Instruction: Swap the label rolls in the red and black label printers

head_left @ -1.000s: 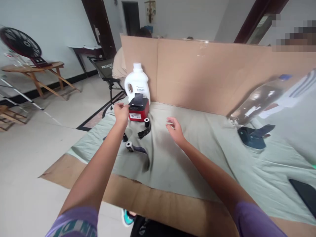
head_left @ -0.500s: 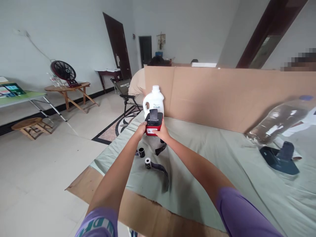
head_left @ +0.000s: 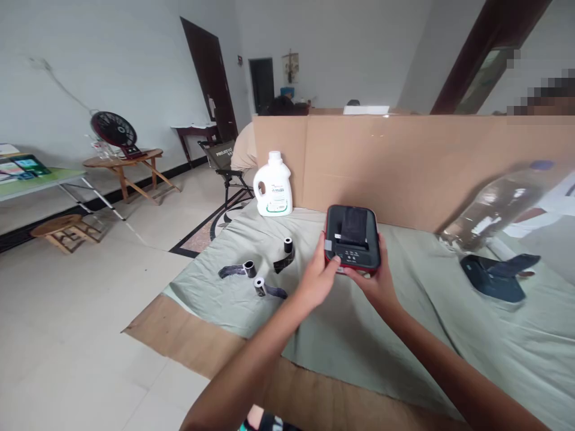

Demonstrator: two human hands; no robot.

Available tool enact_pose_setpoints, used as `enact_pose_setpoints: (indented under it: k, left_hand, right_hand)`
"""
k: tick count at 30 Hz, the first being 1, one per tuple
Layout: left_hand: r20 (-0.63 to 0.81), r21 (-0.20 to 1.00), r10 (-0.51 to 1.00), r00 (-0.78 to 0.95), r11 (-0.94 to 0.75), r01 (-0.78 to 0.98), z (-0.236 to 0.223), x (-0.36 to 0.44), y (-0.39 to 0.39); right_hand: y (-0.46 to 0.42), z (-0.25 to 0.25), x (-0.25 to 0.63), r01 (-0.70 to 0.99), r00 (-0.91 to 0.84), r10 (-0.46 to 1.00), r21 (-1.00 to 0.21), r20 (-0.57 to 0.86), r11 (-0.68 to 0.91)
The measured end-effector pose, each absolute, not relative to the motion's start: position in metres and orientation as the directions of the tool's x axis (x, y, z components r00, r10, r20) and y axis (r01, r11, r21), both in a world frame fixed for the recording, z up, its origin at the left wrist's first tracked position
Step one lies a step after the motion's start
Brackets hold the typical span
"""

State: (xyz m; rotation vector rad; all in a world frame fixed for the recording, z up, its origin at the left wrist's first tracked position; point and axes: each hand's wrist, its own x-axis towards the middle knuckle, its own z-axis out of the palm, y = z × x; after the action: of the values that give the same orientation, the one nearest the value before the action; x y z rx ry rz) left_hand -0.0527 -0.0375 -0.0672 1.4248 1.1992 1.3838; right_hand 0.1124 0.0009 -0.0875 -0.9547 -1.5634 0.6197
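Note:
A small red and black label printer (head_left: 351, 238) is lifted above the grey-green cloth (head_left: 404, 335), its black top facing me. My left hand (head_left: 318, 279) grips its left side with the thumb on the top edge. My right hand (head_left: 375, 282) cups it from below and the right. On the cloth to the left lie three small paper rolls with dark strips trailing: one (head_left: 288, 246) nearest the printer, one (head_left: 248, 268) further left, one (head_left: 260, 287) nearest me.
A white jug (head_left: 273, 191) stands at the back left against a cardboard wall (head_left: 426, 161). A clear plastic bottle (head_left: 489, 209) and a dark blue object (head_left: 494, 278) lie at the right. A folding chair, a person behind the cardboard, tables and a fan are beyond.
Both hands closed on the printer by the white jug, then carried it toward me and to the right, off the cloth. The paper rolls stayed in place.

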Motion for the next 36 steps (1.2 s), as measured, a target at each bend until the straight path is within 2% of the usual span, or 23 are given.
enact_pose_setpoints:
  k: [4, 7, 14, 23, 31, 36]
  left_hand:
    - [0.113, 0.994, 0.993, 0.018, -0.113, -0.001, -0.091, 0.010, -0.046]
    - [0.124, 0.992, 0.992, 0.035, -0.125, 0.003, -0.107, 0.032, -0.041]
    - [0.151, 0.987, 0.988, 0.024, -0.152, 0.059, -0.145, 0.032, -0.046]
    - [0.249, 0.964, 0.965, 0.088, -0.255, 0.076, -0.151, 0.025, -0.045]
    - [0.192, 0.979, 0.980, 0.055, -0.195, 0.060, -0.158, 0.023, -0.042]
    - [0.231, 0.967, 0.972, 0.048, -0.235, 0.094, -0.162, 0.021, -0.041]
  right_hand:
    - [-0.025, -0.126, 0.175, 0.331, 0.079, 0.861, -0.828, 0.502, 0.452]
    - [-0.025, -0.145, 0.200, 0.430, 0.131, 0.826, -0.782, 0.548, 0.451]
    - [-0.022, -0.174, 0.211, 0.523, 0.028, 0.800, -0.690, 0.600, 0.500]
    - [-0.021, -0.178, 0.209, 0.554, 0.063, 0.861, -0.735, 0.504, 0.390]
    - [-0.019, -0.179, 0.210, 0.579, 0.010, 0.859, -0.704, 0.511, 0.412]
    - [-0.021, -0.176, 0.211, 0.581, -0.025, 0.865, -0.697, 0.501, 0.420]
